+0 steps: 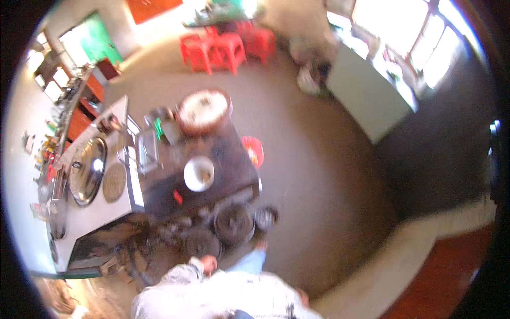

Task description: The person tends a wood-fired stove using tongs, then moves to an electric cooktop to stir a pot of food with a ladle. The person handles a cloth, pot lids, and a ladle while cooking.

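My left hand (209, 264) hangs beside the white jacket (223, 295), near two dark round pots or lids (234, 224) on the floor. Its fingers are blurred, and I see nothing clearly held in it. Only a sliver of my right hand (303, 297) shows past the jacket's other side. Ahead stands a dark table (227, 159). On it are a white bowl (193, 173) with something brown in the bottom, a small red object (177, 197), and a wide round basin (205, 109) with pale contents at the far end.
To the left is a white-topped stove counter (115, 209) with a large shiny lid (88, 171) and a woven round mat (114, 182). A red stool or basin (253, 151) stands beyond the table. Red plastic stools (213, 50) are at the back; a pale green cabinet (366, 91) is right.
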Available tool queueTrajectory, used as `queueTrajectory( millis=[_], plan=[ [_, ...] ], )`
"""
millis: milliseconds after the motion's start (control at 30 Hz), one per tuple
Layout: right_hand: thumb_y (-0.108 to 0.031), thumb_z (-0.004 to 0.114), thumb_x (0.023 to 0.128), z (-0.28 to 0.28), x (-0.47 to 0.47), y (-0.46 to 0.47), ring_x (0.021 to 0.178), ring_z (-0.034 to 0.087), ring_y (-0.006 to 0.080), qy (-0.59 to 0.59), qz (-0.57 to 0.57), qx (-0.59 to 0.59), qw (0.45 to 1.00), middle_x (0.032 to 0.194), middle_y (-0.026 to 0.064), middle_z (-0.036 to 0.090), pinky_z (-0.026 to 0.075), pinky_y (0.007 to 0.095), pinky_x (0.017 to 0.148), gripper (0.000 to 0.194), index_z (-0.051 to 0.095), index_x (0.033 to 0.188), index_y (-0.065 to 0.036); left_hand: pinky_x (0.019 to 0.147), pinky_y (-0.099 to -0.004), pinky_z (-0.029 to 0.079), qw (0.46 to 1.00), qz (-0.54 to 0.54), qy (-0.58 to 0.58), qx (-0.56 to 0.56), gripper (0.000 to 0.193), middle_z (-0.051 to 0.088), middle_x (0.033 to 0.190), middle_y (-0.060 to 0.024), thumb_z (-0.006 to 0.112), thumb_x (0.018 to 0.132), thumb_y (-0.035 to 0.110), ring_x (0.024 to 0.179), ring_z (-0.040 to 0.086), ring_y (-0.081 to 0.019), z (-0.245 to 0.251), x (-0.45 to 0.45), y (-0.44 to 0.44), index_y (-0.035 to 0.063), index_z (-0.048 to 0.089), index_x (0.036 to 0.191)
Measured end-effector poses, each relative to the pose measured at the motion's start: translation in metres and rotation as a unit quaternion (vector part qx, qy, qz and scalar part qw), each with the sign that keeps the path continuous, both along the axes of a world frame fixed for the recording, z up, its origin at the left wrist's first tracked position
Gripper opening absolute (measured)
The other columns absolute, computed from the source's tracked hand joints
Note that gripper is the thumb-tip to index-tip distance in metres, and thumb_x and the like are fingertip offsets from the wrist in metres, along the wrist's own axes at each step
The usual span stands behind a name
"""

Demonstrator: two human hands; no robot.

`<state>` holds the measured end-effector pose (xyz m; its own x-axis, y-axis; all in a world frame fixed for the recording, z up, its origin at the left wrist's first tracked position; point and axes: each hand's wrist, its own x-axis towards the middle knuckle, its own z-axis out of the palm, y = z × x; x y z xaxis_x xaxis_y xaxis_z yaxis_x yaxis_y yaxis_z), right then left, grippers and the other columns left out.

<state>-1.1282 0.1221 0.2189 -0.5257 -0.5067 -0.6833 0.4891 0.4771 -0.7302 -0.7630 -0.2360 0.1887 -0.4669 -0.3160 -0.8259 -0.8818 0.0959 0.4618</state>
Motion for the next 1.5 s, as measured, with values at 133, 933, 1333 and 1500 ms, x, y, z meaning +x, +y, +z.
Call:
queueTrajectory(
  millis=[133,933,1333,1500],
  plan=[
    [-0.023,0.070,0.085,0.028,-0.081,-0.039,0.065,0.051,0.0119,0.003,-0.158,0.040,0.987,0.071,-0.0019,0.055,0.043,0.0291,0.054,0.015,0.065,0.088,-0.009,0.073,-0.0395,0.053,0.994,-0.069,-0.069,-0.046,0.010,0.072,0.087,-0.0072,0.065,0.074,0.007,0.081,0.068,-0.0240,0.001,-0.112,-0.098,0.0144,0.071,0.079],
    [-0.017,0.062,0.089,0.096,-0.718,-0.623,0.047,0.056,0.0137,0.196,0.279,0.056,0.938,0.062,0.0057,0.062,0.043,0.0271,0.042,0.021,0.066,0.078,0.001,0.045,-0.0348,0.045,0.920,0.386,0.022,0.063,0.019,0.059,0.053,-0.0017,0.062,0.078,0.025,0.045,0.054,-0.0154,-0.031,-0.449,-0.287,0.0126,0.066,0.064],
    [-0.028,0.052,0.090,0.038,-0.809,-0.883,0.056,0.059,0.0213,0.135,0.399,0.215,0.881,0.067,0.0063,0.063,0.045,0.0396,0.050,0.020,0.062,0.084,-0.012,0.067,-0.0400,0.050,0.806,0.469,0.181,-0.312,0.015,0.068,0.081,-0.0134,0.065,0.083,0.021,0.076,0.067,-0.0284,0.104,-0.526,-0.663,0.0076,0.064,0.090],
    [-0.029,0.055,0.087,0.036,-0.859,-1.106,0.057,0.057,0.0206,0.189,0.474,0.176,0.842,0.070,0.0061,0.061,0.042,0.0379,0.047,0.018,0.062,0.084,-0.013,0.065,-0.0397,0.049,0.786,0.521,0.106,-0.315,0.013,0.067,0.079,-0.0145,0.062,0.078,0.015,0.074,0.065,-0.0303,0.085,-0.534,-0.748,0.0050,0.063,0.086]
  ],
)
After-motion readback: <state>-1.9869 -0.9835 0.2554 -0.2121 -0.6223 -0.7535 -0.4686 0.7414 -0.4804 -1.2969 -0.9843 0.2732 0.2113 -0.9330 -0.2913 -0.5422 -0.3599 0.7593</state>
